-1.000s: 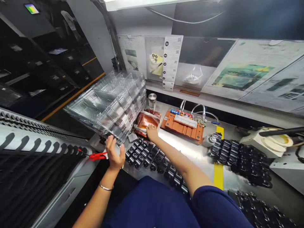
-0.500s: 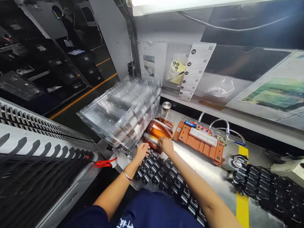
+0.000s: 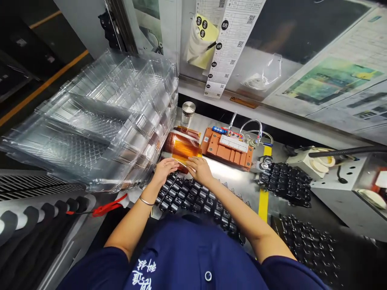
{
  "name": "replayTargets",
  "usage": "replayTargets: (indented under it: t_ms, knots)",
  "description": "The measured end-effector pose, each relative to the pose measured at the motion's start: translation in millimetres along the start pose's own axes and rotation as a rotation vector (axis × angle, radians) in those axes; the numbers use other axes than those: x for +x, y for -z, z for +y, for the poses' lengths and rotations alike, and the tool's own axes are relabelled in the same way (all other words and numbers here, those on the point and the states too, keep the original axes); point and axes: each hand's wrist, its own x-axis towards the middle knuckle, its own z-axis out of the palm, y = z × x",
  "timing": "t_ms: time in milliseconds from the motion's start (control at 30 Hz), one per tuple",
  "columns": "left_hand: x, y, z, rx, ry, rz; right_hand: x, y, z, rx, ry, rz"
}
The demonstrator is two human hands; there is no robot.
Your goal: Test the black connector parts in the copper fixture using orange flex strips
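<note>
A glossy amber plastic film (image 3: 185, 146), partly folded or rolled, lies on the bench in front of me. My left hand (image 3: 164, 170) is closed at its near left edge, fingers curled together. My right hand (image 3: 199, 169) is at the near right edge, fingers bent over the film. A thin pale strip (image 3: 180, 162) shows between the fingertips of both hands. The thumbs and the exact grip are partly hidden. Just below my hands lie rows of black, shiny moulded parts (image 3: 193, 197).
Stacked clear plastic trays (image 3: 90, 133) rise on the left. A lidded glass jar (image 3: 188, 112) stands behind the film. An orange-brown fixture (image 3: 223, 151) with cables is to the right, near more black parts (image 3: 284, 181) and a grey-white machine (image 3: 338, 169). A red strap (image 3: 109, 206) hangs at lower left.
My view has tilted down and turned right. My right hand has come from reaching over the film to its near edge, beside my left hand. More of the amber film lies uncovered.
</note>
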Motion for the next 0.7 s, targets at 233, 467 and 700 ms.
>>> replayTargets:
  t_ms: [233,467,700]
  knots:
    - [3.6,-2.9,-11.6,0.080,-0.062,-0.062,9.4,-1.5,-23.7,0.157,0.043,0.046]
    - [-5.3,-9.4,-12.9,0.494,-0.592,-0.102,10.7,22.0,-37.0,0.341,-0.132,0.085]
    - [-19.4,-23.3,-1.2,0.627,-0.666,-0.361,-8.9,63.0,-35.9,0.378,-0.138,-0.025]
